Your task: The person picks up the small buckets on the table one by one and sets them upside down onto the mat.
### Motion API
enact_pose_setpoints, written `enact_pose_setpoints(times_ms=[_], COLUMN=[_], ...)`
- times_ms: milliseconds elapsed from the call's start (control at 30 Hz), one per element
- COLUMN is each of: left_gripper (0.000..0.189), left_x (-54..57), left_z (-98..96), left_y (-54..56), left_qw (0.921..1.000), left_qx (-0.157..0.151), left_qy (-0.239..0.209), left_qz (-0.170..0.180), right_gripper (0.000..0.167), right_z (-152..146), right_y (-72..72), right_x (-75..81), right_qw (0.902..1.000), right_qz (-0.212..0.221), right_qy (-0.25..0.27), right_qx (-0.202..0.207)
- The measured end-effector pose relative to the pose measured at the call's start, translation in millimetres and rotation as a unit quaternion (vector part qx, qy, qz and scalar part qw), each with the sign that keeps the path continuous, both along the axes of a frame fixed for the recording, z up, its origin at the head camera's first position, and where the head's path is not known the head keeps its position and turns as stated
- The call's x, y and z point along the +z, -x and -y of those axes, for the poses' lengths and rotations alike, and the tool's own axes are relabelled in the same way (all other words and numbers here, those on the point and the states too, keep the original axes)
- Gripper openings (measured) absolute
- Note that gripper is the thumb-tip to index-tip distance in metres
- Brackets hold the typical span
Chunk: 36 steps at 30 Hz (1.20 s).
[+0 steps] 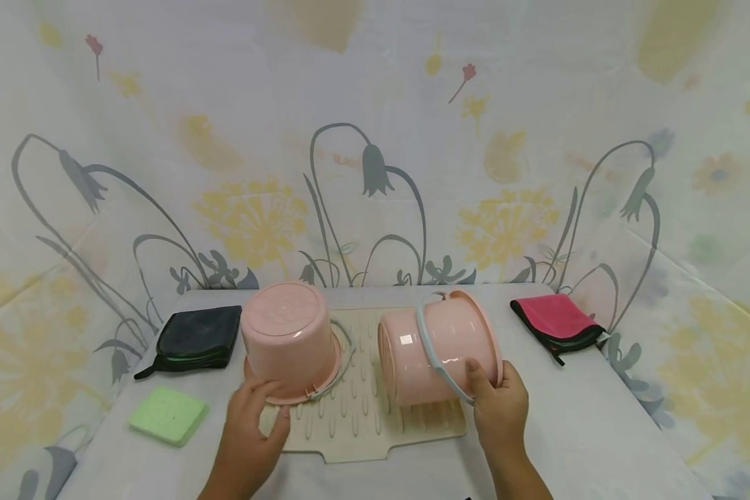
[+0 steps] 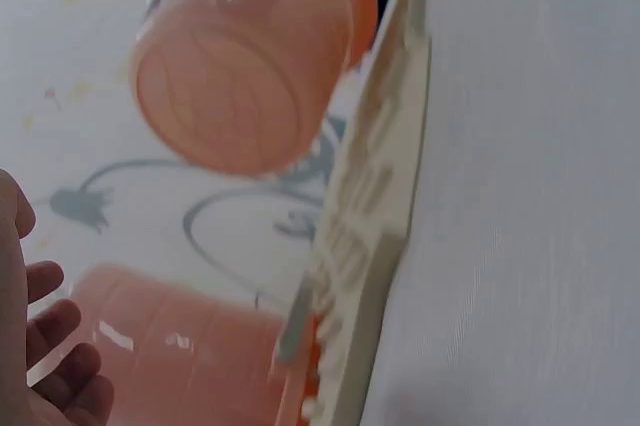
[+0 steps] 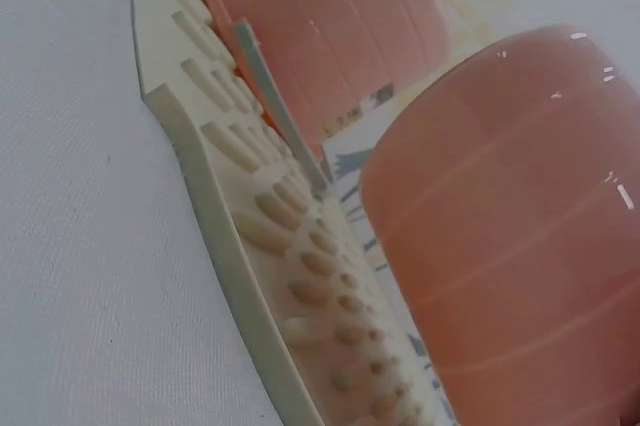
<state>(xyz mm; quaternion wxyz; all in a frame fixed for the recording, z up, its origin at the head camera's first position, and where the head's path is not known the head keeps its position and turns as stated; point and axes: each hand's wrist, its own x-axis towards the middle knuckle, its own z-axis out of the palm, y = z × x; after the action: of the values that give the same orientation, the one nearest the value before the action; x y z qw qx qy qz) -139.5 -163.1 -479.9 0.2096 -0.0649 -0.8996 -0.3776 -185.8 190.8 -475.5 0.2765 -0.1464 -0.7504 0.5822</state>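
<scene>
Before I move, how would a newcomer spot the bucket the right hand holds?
On the white table, find the cream ribbed mat. Over its right side, the right hand holds a pink bucket. It is tipped sideways, whereas the other pink bucket stands upside down on the mat.

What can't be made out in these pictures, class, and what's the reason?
Head view: inside of the upside-down bucket, its mouth facing the mat.
Head view: inside of the tilted bucket, blocked by its own side.
Head view: some fingers of the right hand, hidden behind that bucket.
Left wrist view: much of the left hand, cut off by the left edge.
</scene>
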Motion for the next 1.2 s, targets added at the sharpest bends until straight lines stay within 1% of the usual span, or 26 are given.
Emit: enact_pose_setpoints(times_ms=[33,67,133,200,267,367,433,467,667,833,967,1133,1200], left_gripper=[0.038,0.04,0.044,0.048,0.051,0.056,0.061,0.063,0.083,0.101,0.112,0.119,0.121], left_x=[0.1,0.3,0.1,1.0,2.4,4.3,4.4,4.2,2.4,4.0,6.8,4.9,2.7], left_z=[-8.2,-16.5,-32.8,-47.0,-58.7,-71.5,-77.3,-79.6,-91.6,-103.0,-112.7,-121.5,-123.4], left_y=[-1.4,-2.2,-2.8,-1.2,2.6,11.0,16.3,18.9,30.1,39.3,49.2,60.8,64.1], left_qw=[0.9996,0.9987,0.9955,0.9912,0.987,0.9799,0.9754,0.973,0.9642,0.9521,0.9421,0.9229,0.9176], left_qx=[-0.022,-0.046,-0.092,-0.129,-0.149,-0.162,-0.169,-0.173,-0.174,-0.177,-0.191,-0.225,-0.232], left_qy=[-0.003,-0.005,-0.013,-0.03,-0.051,-0.088,-0.107,-0.117,-0.154,-0.194,-0.223,-0.268,-0.278], left_qz=[-0.016,-0.022,-0.02,0.001,0.032,0.075,0.092,0.099,0.127,0.157,0.162,0.161,0.164], right_gripper=[0.04,0.04,0.04,0.04,0.04,0.04,0.039,0.039,0.038,0.035,0.033,0.03,0.028], right_z=[-0.1,0.0,0.5,1.3,2.3,3.6,4.2,4.6,5.8,5.7,5.6,5.7,5.8], right_y=[-0.1,-0.4,-0.9,-1.5,-1.8,-2.1,-2.3,-2.5,-3.1,-4.1,-4.6,-4.1,-3.7], right_x=[-0.2,-0.4,-0.9,-1.4,-1.9,-2.3,-2.7,-2.7,-2.8,-3.2,-5.3,-8.5,-9.1], right_qw=[1.0,0.9999,0.9998,0.9996,0.9996,0.9997,0.9997,0.9996,0.9995,0.9992,0.9991,0.9992,0.999], right_qz=[0.002,0.003,0.008,0.01,0.01,0.006,0.004,0.003,0.0,-0.001,-0.003,-0.013,-0.021], right_qy=[0.003,0.008,0.015,0.019,0.019,0.019,0.02,0.021,0.024,0.032,0.031,0.024,0.024], right_qx=[0.003,0.007,0.012,0.016,0.017,0.017,0.016,0.017,0.021,0.025,0.028,0.03,0.03])
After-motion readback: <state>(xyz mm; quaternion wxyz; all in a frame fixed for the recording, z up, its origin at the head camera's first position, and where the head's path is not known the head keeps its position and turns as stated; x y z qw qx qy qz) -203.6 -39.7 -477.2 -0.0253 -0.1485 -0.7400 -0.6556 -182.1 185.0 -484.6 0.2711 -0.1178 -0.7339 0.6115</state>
